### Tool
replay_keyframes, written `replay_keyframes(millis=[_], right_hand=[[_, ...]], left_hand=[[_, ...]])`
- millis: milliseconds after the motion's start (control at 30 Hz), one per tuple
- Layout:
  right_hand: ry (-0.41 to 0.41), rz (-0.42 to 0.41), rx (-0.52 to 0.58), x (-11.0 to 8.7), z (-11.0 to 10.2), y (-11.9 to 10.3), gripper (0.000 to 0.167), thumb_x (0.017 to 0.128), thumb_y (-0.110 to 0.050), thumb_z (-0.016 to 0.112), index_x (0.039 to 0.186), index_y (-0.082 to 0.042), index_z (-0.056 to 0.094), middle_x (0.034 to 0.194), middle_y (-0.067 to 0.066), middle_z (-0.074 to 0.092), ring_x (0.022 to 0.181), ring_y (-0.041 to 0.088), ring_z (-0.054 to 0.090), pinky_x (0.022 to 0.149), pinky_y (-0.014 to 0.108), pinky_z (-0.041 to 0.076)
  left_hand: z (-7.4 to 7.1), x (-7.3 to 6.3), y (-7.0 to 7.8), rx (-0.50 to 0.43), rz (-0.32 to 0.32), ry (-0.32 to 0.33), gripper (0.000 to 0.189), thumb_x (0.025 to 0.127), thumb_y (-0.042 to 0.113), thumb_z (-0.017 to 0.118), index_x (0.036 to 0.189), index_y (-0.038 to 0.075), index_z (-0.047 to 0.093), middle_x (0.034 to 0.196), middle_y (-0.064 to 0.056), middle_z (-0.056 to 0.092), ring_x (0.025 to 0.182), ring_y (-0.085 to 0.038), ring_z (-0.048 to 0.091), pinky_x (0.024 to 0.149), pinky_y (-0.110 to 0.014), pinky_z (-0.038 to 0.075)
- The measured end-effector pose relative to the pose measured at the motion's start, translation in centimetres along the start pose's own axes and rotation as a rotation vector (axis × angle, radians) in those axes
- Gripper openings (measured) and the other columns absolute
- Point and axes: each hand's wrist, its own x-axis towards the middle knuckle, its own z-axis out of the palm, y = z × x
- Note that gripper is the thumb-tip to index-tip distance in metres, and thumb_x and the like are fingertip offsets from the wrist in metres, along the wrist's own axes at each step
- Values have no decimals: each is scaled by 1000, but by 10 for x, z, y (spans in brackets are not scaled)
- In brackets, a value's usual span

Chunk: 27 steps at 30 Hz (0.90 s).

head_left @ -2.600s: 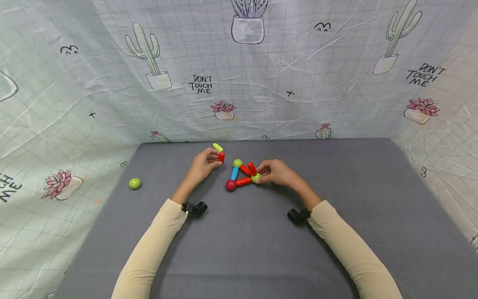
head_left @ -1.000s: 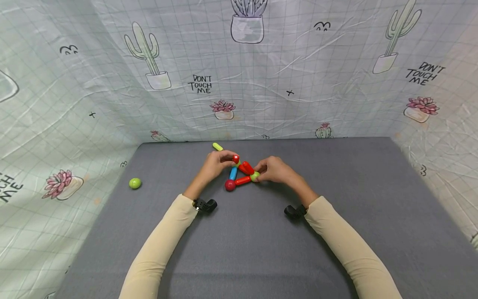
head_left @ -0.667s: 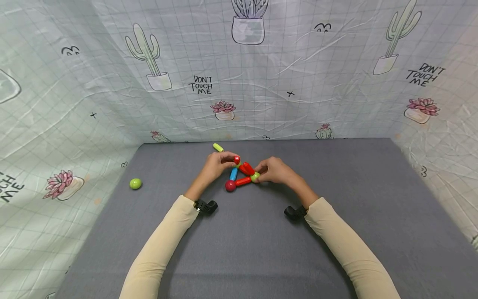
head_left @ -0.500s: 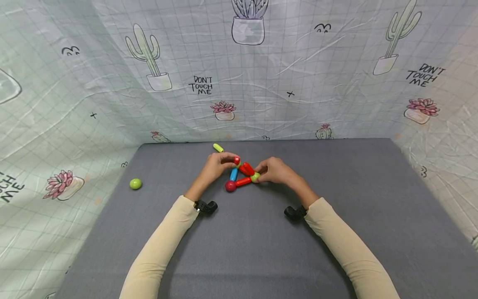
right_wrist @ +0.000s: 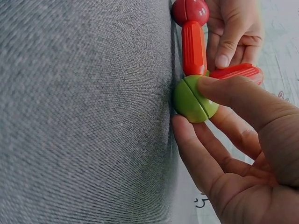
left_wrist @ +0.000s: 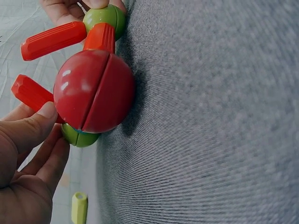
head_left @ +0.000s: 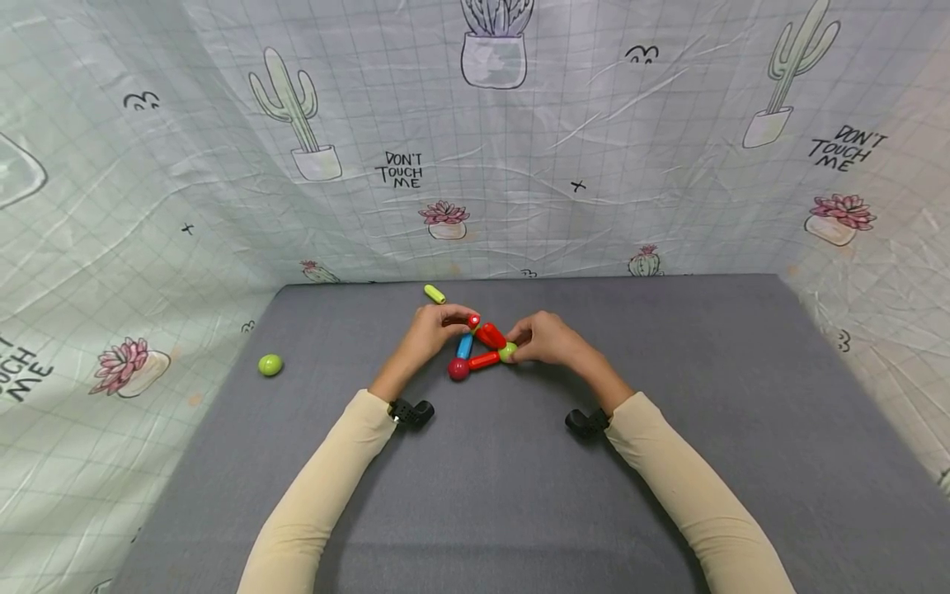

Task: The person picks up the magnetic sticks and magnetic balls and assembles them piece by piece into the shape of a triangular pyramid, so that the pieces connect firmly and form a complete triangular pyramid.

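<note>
On the grey table, a triangle of toy building rods and balls lies between my hands. A dark red ball [head_left: 458, 369] is its near corner, joined to a blue rod [head_left: 464, 346] and a red rod [head_left: 485, 360]. My left hand [head_left: 434, 328] pinches another red rod [left_wrist: 32, 92], which stands up at the far green ball [left_wrist: 80, 138]. The fingers of my right hand [head_left: 552, 338] grip the right-corner green ball [right_wrist: 194, 99]. From that ball a further red rod [left_wrist: 53, 41] sticks up at a slant. A red rod on the triangle's far side is mostly hidden.
A loose yellow-green rod [head_left: 434, 294] lies near the table's back edge, beyond my left hand. Over at the left side sits a separate green ball [head_left: 270, 365]. A cactus-printed cloth [head_left: 557, 148] hangs behind the table [head_left: 475, 495].
My left hand has moved right, bringing the red rod from beside the triangle to the far green ball. The slanted rod at the right ball tilts further left. In the last half second, little moves.
</note>
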Motion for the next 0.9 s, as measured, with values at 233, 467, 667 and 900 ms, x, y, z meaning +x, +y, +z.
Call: replay_keyframes(millis=[233, 467, 667, 900], right_hand=[[9, 30, -10, 2, 2, 1, 32, 82, -11, 85, 111, -1, 77, 104, 10, 77, 94, 21, 73, 76, 30, 59], [11, 35, 6, 2, 3, 1, 32, 81, -10, 86, 110, -1, 77, 103, 10, 77, 94, 20, 74, 75, 28, 59], [12, 27, 0, 1, 3, 0, 31, 81, -10, 85, 110, 0, 77, 103, 10, 77, 94, 20, 74, 74, 29, 59], [10, 34, -2, 1, 2, -1, 32, 81, -9, 85, 110, 0, 77, 104, 11, 77, 94, 20, 74, 75, 29, 59]], left_hand=[[1, -2, 2, 11, 21, 4, 23, 89, 5, 76, 112, 5, 78, 109, -10, 77, 101, -22, 72, 89, -36, 58], [-1, -2, 2, 19, 20, 6, 23, 89, 5, 77, 111, 5, 78, 108, -10, 77, 102, -22, 72, 90, -37, 58], [0, -1, 1, 25, 4, 2, 23, 88, 6, 78, 111, 6, 79, 108, -8, 77, 103, -21, 72, 90, -36, 58], [-1, 1, -1, 7, 22, 0, 23, 88, 4, 78, 111, 3, 78, 107, -11, 77, 103, -23, 72, 89, -35, 58]])
